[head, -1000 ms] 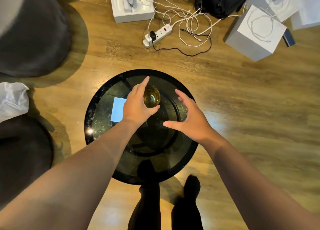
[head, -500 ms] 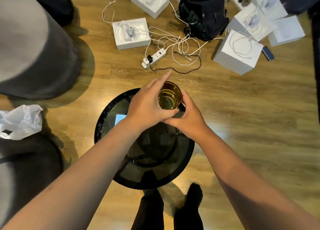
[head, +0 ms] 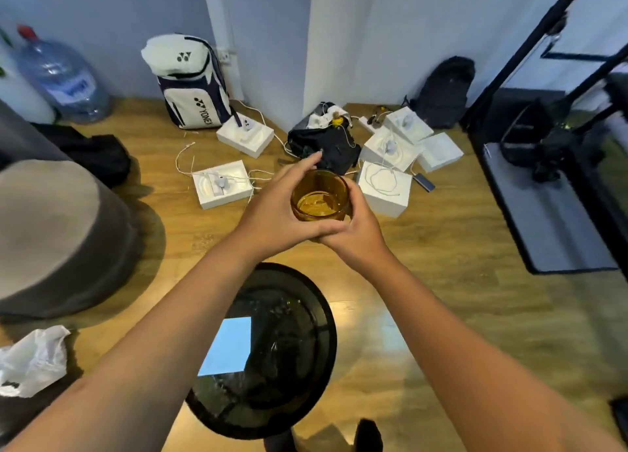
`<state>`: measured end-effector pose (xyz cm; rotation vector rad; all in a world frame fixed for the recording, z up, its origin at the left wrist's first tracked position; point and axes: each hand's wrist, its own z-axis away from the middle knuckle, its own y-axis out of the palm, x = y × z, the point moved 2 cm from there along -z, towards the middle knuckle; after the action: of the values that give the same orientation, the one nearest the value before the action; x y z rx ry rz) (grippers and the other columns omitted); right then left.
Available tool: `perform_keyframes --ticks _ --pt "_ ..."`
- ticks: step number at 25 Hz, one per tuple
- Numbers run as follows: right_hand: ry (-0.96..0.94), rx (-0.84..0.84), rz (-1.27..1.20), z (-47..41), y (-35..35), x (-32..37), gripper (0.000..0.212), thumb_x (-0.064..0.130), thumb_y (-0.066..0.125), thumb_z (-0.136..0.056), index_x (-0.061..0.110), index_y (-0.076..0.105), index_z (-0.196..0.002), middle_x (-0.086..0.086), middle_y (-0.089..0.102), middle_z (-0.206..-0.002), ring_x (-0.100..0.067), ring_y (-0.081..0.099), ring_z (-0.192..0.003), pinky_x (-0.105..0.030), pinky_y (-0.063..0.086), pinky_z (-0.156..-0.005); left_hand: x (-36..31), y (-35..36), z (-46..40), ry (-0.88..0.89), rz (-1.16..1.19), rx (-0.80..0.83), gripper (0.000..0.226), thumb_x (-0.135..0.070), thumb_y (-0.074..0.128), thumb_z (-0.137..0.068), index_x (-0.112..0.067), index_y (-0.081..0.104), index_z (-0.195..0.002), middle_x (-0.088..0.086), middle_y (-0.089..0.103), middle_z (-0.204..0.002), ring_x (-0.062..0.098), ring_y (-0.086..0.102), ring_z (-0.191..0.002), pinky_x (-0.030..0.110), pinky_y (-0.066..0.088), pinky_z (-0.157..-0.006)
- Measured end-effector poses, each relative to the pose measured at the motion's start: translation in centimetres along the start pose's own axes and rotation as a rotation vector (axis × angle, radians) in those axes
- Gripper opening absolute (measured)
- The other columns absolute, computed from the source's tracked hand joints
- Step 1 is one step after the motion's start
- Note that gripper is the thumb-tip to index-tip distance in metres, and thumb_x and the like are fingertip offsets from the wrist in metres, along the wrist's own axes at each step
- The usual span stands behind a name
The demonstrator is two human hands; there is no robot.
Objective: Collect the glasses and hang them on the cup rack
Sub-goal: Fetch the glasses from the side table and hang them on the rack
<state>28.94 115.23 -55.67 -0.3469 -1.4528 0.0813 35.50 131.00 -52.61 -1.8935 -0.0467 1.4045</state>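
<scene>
Both hands, left hand [head: 272, 210] and right hand [head: 356, 232], cup amber glass [head: 319, 196] upright, raised above round black table [head: 326, 329]; floor beyond.

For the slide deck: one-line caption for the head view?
Both hands, left hand and right hand, hold an amber glass above the round black table.

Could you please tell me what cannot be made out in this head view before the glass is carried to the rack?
- Cup rack: none identifiable in the head view.
- Glass: lower wall and base hidden by the left hand and right hand.
- Dark frame at right: blurred, cut off by the edge.
- Round table: partly covered by the forearms.
</scene>
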Motion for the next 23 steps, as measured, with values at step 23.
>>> perform_keyframes --ticks 23 --pt "-0.222 -0.56 0.066 21.5 -24.4 24.3 0.092 0.067 0.085 -0.07 0.046 0.038 -0.146 0.02 0.055 -0.136 -0.009 0.058 -0.125 -0.02 0.058 -0.09 -35.4 -0.8 1.7 0.368 0.303 0.215 0.071 -0.095 0.053 -0.073 -0.062 0.05 -0.136 -0.042 0.059 -0.129 -0.016 0.056 -0.119 0.014 0.051 -0.091"
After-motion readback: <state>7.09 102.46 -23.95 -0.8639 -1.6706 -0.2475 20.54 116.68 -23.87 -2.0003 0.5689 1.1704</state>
